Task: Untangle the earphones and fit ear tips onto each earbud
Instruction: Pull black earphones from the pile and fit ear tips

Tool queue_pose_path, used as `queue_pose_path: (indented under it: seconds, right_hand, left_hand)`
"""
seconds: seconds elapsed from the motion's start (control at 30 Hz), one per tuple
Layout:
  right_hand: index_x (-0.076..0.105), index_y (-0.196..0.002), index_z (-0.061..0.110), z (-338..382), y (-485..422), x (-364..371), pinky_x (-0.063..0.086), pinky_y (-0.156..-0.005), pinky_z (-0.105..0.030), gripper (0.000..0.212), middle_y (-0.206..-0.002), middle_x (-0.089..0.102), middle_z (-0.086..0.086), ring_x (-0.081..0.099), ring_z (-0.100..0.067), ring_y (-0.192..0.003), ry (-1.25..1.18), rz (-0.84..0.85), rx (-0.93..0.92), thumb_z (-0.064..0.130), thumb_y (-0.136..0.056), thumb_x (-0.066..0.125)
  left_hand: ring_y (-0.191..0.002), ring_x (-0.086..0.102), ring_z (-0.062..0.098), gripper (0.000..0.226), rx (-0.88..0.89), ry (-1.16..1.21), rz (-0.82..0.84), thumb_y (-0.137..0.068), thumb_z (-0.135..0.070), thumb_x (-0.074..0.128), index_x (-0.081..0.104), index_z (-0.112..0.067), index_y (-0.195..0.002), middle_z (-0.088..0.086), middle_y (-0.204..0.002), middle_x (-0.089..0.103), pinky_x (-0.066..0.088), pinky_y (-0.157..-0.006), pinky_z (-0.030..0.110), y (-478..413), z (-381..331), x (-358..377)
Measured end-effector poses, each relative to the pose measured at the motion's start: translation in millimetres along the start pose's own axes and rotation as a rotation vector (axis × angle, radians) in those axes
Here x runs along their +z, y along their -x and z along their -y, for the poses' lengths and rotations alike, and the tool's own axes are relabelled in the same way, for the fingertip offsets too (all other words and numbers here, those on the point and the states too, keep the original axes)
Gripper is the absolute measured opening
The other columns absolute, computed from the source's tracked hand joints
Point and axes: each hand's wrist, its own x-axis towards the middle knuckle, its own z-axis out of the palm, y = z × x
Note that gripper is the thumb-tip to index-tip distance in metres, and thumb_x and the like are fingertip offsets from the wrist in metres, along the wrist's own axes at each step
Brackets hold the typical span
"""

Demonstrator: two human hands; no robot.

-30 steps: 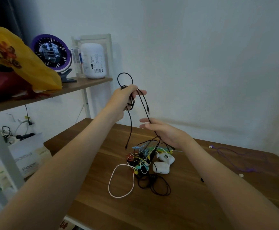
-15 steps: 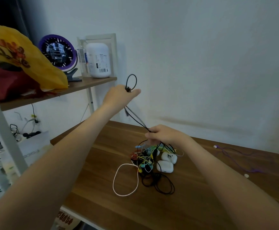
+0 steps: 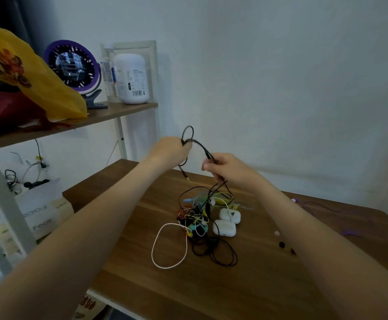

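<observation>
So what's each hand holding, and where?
Both hold the black earphone cable: left hand pinches its looped upper part, right hand grips it lower.

My wooden desk [image 3: 257, 285] sits vs. a plain wall [image 3: 281, 77], w/ a shelf [image 3: 109, 114] on the left carrying a yellow flowered bag [image 3: 38, 84] over sth red [image 3: 3, 112], a purple clip fan [image 3: 71, 65] & a white canister [image 3: 130, 79] in clear packaging, plus a white "Face" box [image 3: 42, 211] lower down.

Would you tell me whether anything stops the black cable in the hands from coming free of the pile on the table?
Yes: below the right hand, the black cable runs down into the tangled pile. The left hand grips its upper loop.
</observation>
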Motion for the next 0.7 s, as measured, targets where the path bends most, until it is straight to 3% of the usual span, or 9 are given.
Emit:
queue_pose_path:
  seconds: [0.13,0.23,0.33,0.47,0.6,0.7]
  right_hand:
    - [0.062,-0.094,0.012,-23,-1,1,0.052,-0.073,-0.024,0.010,-0.078,0.064,-0.002,0.062,-0.011,-0.073,0.094,0.054,0.088,0.015,-0.096,0.052]
    - [0.062,-0.089,0.011,-34,1,3,0.049,-0.081,-0.024,0.015,-0.088,0.066,0.002,0.063,-0.010,-0.084,0.180,0.107,0.138,0.014,-0.097,0.050]
    - [0.064,-0.087,0.013,-41,2,3,0.046,-0.083,-0.030,0.021,-0.091,0.064,0.005,0.060,-0.016,-0.092,0.323,0.131,0.200,0.020,-0.098,0.047]
    - [0.065,-0.081,0.019,-45,2,3,0.044,-0.078,-0.031,0.029,-0.101,0.064,-0.005,0.058,-0.022,-0.095,0.392,0.109,0.242,0.025,-0.100,0.044]
    - [0.063,-0.080,0.015,-25,-2,6,0.043,-0.081,-0.029,0.031,-0.097,0.063,-0.003,0.057,-0.020,-0.097,0.200,-0.064,0.090,0.020,-0.101,0.041]
    - [0.064,-0.081,0.013,-4,-6,3,0.042,-0.077,-0.023,0.028,-0.091,0.062,-0.001,0.056,-0.014,-0.089,0.193,-0.115,-0.025,0.019,-0.099,0.044]
  left_hand:
    - [-0.046,0.027,0.015,0.051,-0.171,0.739,-0.008,-0.101,-0.035,0.035,0.047,-0.011,-0.057,-0.008,-0.038,0.048,0.023,-0.045,0.024,0,-13,-12]
    - [-0.047,0.025,0.011,0.056,-0.232,1.075,0.021,-0.101,-0.033,0.037,0.054,-0.014,-0.050,0.000,-0.066,0.069,0.022,-0.042,0.021,-1,-20,-21]
    - [-0.047,0.022,0.010,0.045,-0.255,1.259,-0.015,-0.101,-0.033,0.039,0.048,-0.014,-0.061,-0.001,-0.066,0.071,0.021,-0.041,0.019,-2,-22,-25]
    - [-0.047,0.023,0.011,0.043,-0.258,1.233,-0.043,-0.101,-0.031,0.039,0.048,-0.013,-0.062,-0.001,-0.073,0.071,0.025,-0.041,0.020,-4,-18,-24]
    - [-0.049,0.026,0.014,0.046,-0.318,0.833,0.066,-0.100,-0.025,0.036,0.059,-0.007,-0.065,0.009,-0.075,0.056,0.025,-0.045,0.024,-2,-14,-8]
    - [-0.053,0.032,0.017,0.040,-0.298,0.607,0.167,-0.101,-0.025,0.035,0.063,0.000,-0.087,0.007,-0.075,0.044,0.030,-0.051,0.026,2,-14,4]
